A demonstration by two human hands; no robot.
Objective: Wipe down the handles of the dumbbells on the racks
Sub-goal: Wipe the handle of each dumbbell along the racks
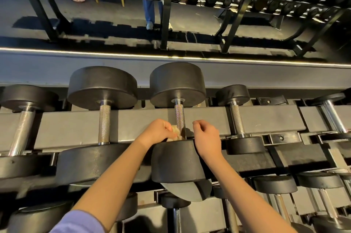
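Left of the left grip we note a neighbouring dumbbell [104,124] with its knurled handle bare. A stretch of rack rail [76,128] lies open between it and the grip.

Left grip [159,131]: fingers curled round a beige cloth [175,132], holding it against the near end of the centre dumbbell's handle [179,117], just above the near head [176,160].

Right grip [206,137]: just right of that handle and apart from it. Fingers are curled, with nothing we can see in them. The wrist crosses the head's edge.

Right of it we log open rail, then a smaller dumbbell [236,120]. Any lettering on the heads is too dark for us to read.
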